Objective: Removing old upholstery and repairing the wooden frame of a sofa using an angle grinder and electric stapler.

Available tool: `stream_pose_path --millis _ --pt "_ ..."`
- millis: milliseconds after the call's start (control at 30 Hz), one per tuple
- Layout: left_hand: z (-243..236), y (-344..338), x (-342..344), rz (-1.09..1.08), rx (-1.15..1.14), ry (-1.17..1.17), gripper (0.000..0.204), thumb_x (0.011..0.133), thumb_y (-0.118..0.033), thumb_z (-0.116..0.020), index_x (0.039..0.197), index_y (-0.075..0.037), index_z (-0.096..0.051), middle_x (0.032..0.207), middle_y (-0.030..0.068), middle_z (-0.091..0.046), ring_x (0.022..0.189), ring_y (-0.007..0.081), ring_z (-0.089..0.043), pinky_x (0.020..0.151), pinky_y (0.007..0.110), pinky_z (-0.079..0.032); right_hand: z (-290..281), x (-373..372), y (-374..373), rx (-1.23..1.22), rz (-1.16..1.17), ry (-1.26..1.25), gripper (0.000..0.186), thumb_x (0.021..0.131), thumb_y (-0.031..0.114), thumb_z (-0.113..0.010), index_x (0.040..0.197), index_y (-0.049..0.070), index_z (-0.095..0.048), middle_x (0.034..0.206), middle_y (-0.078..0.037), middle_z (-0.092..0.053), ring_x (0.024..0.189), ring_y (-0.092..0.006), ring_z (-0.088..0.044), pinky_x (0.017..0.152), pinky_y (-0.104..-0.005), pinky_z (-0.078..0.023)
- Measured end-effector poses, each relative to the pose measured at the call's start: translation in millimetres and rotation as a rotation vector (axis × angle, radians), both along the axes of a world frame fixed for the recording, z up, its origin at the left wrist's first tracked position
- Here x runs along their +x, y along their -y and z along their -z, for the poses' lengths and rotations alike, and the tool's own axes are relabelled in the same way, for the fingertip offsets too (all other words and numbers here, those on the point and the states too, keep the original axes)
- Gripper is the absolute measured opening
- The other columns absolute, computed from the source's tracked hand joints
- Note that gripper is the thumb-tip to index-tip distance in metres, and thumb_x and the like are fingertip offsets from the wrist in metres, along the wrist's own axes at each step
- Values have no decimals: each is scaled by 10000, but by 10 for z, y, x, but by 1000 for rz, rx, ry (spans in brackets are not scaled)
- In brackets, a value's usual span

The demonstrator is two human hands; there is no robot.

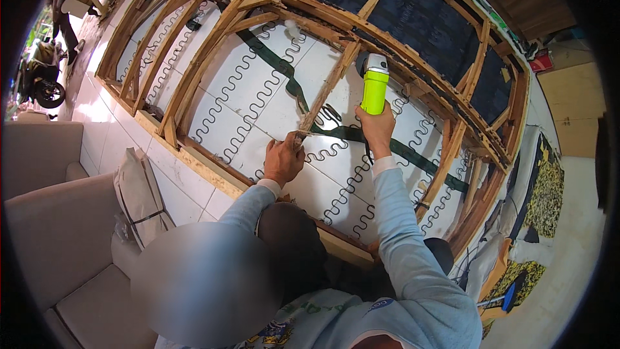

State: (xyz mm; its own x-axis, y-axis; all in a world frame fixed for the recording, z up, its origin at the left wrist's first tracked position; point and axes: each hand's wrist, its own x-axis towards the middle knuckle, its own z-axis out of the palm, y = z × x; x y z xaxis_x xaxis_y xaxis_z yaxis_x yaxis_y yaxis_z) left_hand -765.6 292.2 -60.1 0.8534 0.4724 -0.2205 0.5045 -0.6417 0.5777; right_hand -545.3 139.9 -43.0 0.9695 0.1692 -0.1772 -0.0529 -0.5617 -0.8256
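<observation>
My right hand [379, 130] is closed round the bright yellow-green body of an angle grinder [374, 94]. Its grey head points away from me, with the dark disc side close to a long wooden beam of the sofa frame [310, 8]. My left hand [284, 160] is closed on the near end of a rough wooden slat [333, 84], which runs from that beam toward me. Dark green webbing [278, 61] crosses the frame and passes under the slat's near end. Wavy zigzag springs [240, 77] stretch over the white tiled floor inside the frame.
Black fabric [413, 16] covers the frame's far section. A beige sofa [71, 200] with a wrapped beige bundle [141, 190] stands at left. Torn yellow-and-black padding [544, 187] lies at right, near a blue-handled tool [509, 297]. A motorcycle [45, 77] shows outside at far left.
</observation>
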Motion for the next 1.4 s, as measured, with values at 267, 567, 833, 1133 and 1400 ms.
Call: stream_pose_path --millis 267,567,833,1133,1400 --pt "18 -4 -33 -17 43 68 424 914 -230 -631 1307 -112 -527 911 188 -729 945 386 -693 1062 567 -407 3 6 -45 3 49 13 633 701 281 -871 1220 1 -639 1042 -176 -748 941 -308 -730 864 -399 -564" --pt "29 3 -24 -7 49 72 423 900 -223 -642 1292 -110 -531 889 170 -729 933 378 -694 1031 558 -423 -9 -68 -108 34 49 2 633 704 282 -873 1216 -7 -639 1046 -178 -746 939 -316 -727 863 -397 -565" --pt "41 6 -22 -8 24 62 413 906 -223 -637 1289 -111 -535 900 178 -730 940 379 -694 1044 560 -418 -34 -9 -35 3 23 -1 612 712 266 -859 1211 -9 -635 1039 -178 -745 932 -304 -728 858 -394 -566" --pt "71 1 -36 -15 29 66 415 907 -234 -636 1287 -103 -531 914 194 -729 949 393 -689 1056 562 -412 -179 6 -18 -4 14 -3 578 718 254 -845 1189 -6 -636 994 -154 -749 874 -265 -732 817 -365 -570" --pt "89 4 -26 -14 66 96 398 914 -222 -627 1286 -117 -531 913 190 -728 960 392 -689 1067 566 -400 -24 39 -30 -6 23 -17 653 705 285 -862 1240 -9 -629 1068 -181 -745 968 -316 -727 888 -404 -561"
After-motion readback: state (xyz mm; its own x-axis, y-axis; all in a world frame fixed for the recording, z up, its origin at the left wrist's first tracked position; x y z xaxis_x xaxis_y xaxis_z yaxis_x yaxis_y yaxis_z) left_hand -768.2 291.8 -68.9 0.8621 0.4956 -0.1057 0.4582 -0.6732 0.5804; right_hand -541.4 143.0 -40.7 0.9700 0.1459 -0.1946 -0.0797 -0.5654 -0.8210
